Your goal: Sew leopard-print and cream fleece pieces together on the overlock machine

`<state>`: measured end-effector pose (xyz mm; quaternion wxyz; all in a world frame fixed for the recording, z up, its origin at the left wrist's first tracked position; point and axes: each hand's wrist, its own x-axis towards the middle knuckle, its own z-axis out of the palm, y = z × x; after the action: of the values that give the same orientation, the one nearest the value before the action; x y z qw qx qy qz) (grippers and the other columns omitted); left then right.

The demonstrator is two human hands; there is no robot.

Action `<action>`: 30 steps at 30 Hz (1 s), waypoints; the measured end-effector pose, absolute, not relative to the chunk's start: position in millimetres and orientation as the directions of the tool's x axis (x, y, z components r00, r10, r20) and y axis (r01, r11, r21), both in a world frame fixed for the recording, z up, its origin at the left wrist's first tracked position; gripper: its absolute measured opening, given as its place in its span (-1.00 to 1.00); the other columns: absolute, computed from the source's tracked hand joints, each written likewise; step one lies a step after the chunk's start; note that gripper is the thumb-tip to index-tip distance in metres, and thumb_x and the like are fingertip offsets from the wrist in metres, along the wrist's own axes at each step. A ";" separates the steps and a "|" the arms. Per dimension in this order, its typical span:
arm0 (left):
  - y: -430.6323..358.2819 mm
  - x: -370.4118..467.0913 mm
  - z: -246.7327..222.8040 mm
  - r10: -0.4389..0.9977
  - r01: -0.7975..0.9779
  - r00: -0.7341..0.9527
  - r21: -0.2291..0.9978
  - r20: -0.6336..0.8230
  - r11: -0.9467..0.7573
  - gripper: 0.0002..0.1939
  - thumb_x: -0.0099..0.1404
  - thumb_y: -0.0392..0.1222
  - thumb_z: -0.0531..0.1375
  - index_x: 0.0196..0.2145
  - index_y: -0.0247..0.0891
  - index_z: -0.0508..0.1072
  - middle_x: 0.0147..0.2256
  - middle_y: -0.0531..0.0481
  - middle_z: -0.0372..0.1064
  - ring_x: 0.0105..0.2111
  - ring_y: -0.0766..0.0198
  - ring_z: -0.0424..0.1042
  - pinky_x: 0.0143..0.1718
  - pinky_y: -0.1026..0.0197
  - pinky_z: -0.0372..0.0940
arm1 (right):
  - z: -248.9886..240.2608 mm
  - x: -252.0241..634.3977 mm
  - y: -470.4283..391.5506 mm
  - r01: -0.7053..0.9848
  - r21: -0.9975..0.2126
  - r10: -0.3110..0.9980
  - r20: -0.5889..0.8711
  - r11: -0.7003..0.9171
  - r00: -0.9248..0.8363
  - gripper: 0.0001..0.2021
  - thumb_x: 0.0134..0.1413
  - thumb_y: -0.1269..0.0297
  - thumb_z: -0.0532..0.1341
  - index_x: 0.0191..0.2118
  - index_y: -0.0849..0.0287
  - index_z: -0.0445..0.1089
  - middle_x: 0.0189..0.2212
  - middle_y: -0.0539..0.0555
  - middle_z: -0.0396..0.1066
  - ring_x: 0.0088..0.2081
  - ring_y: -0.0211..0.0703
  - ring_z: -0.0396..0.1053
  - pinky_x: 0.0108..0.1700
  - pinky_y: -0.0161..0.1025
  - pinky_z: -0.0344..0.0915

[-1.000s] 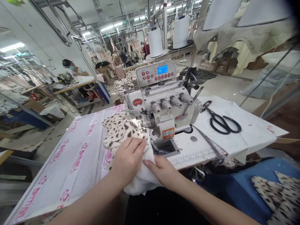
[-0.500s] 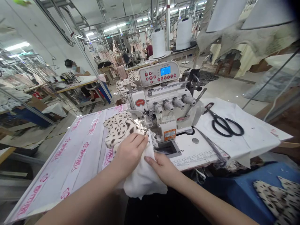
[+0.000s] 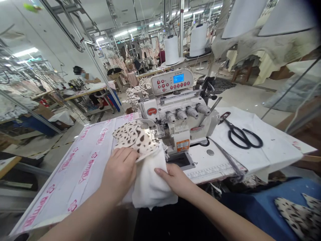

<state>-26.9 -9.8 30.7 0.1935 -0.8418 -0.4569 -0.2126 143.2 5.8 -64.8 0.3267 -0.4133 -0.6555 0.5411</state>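
Observation:
An overlock sewing machine [image 3: 175, 113] stands on the table before me, its lamp lit over the needle area. Spotted fabric [image 3: 132, 135], cream with dark spots, lies at the needle with its white side [image 3: 152, 180] turned up and hanging over the table's front edge. My left hand [image 3: 121, 170] is closed on the fabric's left fold, its fingertips partly hidden. With thumb on top, my right hand [image 3: 175, 179] pinches the white side's right edge, just in front of the machine. The fabric's edge runs up to the presser foot, which is partly covered.
Black-handled scissors [image 3: 242, 134] lie on the table right of the machine. A blue bin [image 3: 260, 204] with spotted pieces stands at lower right. Thread cones [image 3: 172, 50] rise behind the machine. Another person [image 3: 86, 78] sits at a machine at far left.
My left hand has moved left and down, away from the needle area, uncovering spotted fabric there. My right hand stays nearly in place. The view has shifted slightly.

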 end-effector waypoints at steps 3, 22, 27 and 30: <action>-4.4 -11.6 31.9 0.717 0.844 0.462 -0.011 0.522 -0.536 -0.87 0.19 -0.34 -0.06 -0.40 -0.32 0.26 -0.44 -0.06 0.24 -0.39 0.22 0.24 -0.37 0.15 0.22 | -68.2 137.2 4.4 0.124 -0.988 0.900 0.026 0.089 -0.434 -0.67 0.10 0.12 0.02 -0.46 0.28 0.34 -0.48 0.06 0.39 -0.40 -0.14 0.32 -0.37 -0.29 0.21; 19.8 -5.0 -6.3 0.516 0.734 0.667 -0.353 0.537 -0.580 -0.79 0.23 -0.42 -0.05 -0.23 -0.44 0.33 -0.51 -0.02 0.25 -0.48 0.24 0.23 -0.45 0.18 0.17 | -64.5 135.9 9.0 0.125 -0.987 0.903 0.039 0.102 -0.428 -0.70 0.09 0.16 0.02 -0.51 0.25 0.30 -0.53 0.03 0.34 -0.42 -0.14 0.29 -0.38 -0.28 0.18; 22.9 1.2 4.6 0.611 0.762 0.645 -0.324 0.459 -0.561 -0.75 0.14 -0.47 -0.04 -0.25 -0.40 0.35 -0.47 -0.04 0.28 -0.44 0.22 0.26 -0.42 0.16 0.21 | -55.3 138.1 10.1 0.175 -0.976 0.910 0.051 0.134 -0.412 -0.70 0.10 0.17 0.01 -0.49 0.26 0.30 -0.47 0.09 0.39 -0.38 -0.08 0.32 -0.37 -0.26 0.19; 14.9 15.0 8.3 0.725 0.848 0.529 -0.278 0.441 -0.451 -0.78 0.09 -0.48 -0.01 -0.35 -0.37 0.37 -0.50 -0.03 0.24 -0.47 0.20 0.25 -0.42 0.13 0.23 | -58.1 139.0 3.2 0.224 -0.962 0.913 0.055 0.157 -0.405 -0.67 0.11 0.16 -0.01 -0.49 0.27 0.30 -0.47 0.12 0.41 -0.38 -0.05 0.34 -0.35 -0.24 0.20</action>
<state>15.0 14.9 8.3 0.2374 -0.8416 -0.4673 -0.1305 139.0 3.2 -58.1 0.3481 -0.4202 -0.6761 0.4951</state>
